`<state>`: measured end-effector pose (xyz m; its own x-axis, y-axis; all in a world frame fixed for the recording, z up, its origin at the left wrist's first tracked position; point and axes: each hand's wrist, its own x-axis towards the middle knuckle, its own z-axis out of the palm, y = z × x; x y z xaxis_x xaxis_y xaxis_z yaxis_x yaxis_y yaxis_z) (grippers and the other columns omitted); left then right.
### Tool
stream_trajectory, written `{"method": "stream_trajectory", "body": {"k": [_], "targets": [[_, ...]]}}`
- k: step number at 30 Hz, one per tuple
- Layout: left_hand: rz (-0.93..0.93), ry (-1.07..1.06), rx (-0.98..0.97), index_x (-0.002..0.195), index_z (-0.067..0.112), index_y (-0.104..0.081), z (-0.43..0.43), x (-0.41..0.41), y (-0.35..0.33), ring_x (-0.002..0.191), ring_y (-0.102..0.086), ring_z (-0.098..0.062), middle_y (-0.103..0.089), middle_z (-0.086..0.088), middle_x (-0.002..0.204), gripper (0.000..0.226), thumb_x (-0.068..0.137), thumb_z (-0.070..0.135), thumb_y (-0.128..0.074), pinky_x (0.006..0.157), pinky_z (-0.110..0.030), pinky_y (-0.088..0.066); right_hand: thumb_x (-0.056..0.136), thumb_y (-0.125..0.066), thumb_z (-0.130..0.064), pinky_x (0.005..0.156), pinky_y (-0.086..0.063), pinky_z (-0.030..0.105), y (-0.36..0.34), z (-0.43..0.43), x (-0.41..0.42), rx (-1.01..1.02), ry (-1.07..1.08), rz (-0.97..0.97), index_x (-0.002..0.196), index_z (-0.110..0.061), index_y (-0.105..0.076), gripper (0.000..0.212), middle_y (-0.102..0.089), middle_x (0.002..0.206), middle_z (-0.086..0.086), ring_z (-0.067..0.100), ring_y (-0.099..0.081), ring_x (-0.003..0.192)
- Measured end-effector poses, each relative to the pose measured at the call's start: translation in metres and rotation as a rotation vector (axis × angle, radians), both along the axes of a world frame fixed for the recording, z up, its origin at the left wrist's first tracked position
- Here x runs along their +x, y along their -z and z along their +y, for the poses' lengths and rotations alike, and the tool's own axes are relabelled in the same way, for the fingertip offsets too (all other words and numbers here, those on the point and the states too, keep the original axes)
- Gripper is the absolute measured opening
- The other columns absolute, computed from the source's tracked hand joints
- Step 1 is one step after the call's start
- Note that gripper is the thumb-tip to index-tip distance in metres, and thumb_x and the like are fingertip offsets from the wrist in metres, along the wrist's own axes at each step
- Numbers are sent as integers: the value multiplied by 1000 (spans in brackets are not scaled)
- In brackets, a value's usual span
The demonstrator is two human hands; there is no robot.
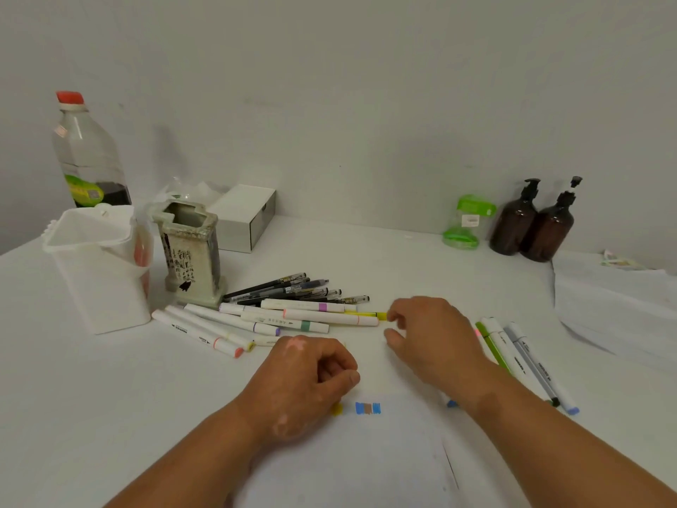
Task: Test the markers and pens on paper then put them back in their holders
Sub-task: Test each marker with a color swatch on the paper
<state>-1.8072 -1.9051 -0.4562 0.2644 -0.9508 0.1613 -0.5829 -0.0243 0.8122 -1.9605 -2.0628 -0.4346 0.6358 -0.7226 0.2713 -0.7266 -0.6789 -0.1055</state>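
My right hand [428, 331] reaches to a pile of white markers [256, 320], its index fingertip touching the yellow end of a yellow marker [368, 314], thumb held apart below it. My left hand [311, 375] rests curled on the white paper [366, 463]; nothing shows in its fist. Blue and brown test swatches [368, 408] and a yellow mark [336, 408] are on the paper. Black pens [293, 287] lie behind the markers. More markers [520, 357] lie right of my right wrist. A white plastic holder [99, 269] and a ceramic holder [192, 251] stand at the left.
A clear bottle with a red cap [88, 152] and a white box [245, 214] stand against the wall at the left. A green container [465, 223] and two brown pump bottles [531, 225] stand at the back right. A stack of paper [615, 306] lies at the right.
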Motion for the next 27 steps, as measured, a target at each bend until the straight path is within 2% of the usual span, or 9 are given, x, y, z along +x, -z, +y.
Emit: {"method": "stream_trajectory", "body": {"k": [4, 11, 14, 17, 19, 21, 23, 26, 27], "targets": [[3, 2, -20, 86, 27, -76, 0, 0, -1, 65, -66, -9, -70, 12, 74, 2, 87, 27, -74, 62, -20, -56, 96, -51, -35, 76, -52, 34, 12, -1, 33, -80, -111, 43, 120, -32, -63, 27, -60, 111, -6, 21, -62, 96], [-10, 17, -33, 87, 25, -76, 0, 0, -1, 63, -62, -2, -69, 9, 71, 3, 87, 27, -74, 60, -13, -50, 94, -48, -24, 66, -47, 32, 26, -1, 57, -152, -136, 56, 106, -27, -65, 21, -57, 100, -5, 20, -58, 89], [-12, 26, -32, 87, 25, -76, 1, 0, -1, 64, -61, 1, -68, 13, 70, 3, 87, 27, -74, 59, -11, -49, 93, -50, -27, 69, -49, 33, 17, 0, 51, -130, -116, 36, 107, -27, -62, 18, -58, 101, -5, 21, -59, 89], [-14, 31, -29, 89, 26, -76, 1, 1, -1, 65, -60, 3, -67, 14, 70, 4, 88, 29, -74, 59, -10, -47, 90, -56, -36, 69, -48, 33, 2, 4, 31, -58, -71, -69, 99, -28, -59, 12, -59, 93, -7, 19, -58, 81], [-28, 37, -21, 90, 27, -76, 1, 0, -1, 68, -61, 3, -68, 15, 72, 5, 88, 30, -73, 60, -10, -47, 86, -64, -34, 66, -48, 31, -8, 9, 13, 28, -43, -209, 94, -29, -59, 11, -62, 85, -9, 14, -58, 74], [-26, 41, -19, 90, 27, -76, 1, 0, -1, 69, -61, 3, -68, 14, 73, 5, 89, 30, -73, 61, -11, -48, 82, -70, -32, 60, -47, 21, -17, 17, -6, 161, -7, -363, 92, -35, -60, 15, -64, 77, -12, 7, -61, 67], [-23, 44, -21, 90, 28, -76, 2, -1, -1, 68, -61, 2, -68, 14, 73, 4, 89, 30, -72, 61, -12, -48, 78, -70, -25, 56, -49, 16, -21, 25, -22, 325, 21, -512, 89, -38, -62, 18, -67, 73, -13, 8, -65, 59], [-33, 43, -26, 90, 28, -76, 2, -3, -2, 70, -62, 1, -68, 14, 74, 3, 88, 29, -73, 62, -11, -47, 81, -71, -2, 57, -61, 36, -17, 38, -42, 666, 5, -765, 87, -25, -70, 24, -73, 77, -2, 20, -71, 57], [-34, 40, -31, 90, 28, -75, 2, -4, -2, 70, -62, 0, -69, 14, 74, 3, 88, 29, -73, 62, -12, -48, 82, -70, 3, 56, -62, 36, -14, 43, -48, 760, -8, -831, 86, -22, -70, 25, -75, 79, 3, 25, -73, 61]]}}
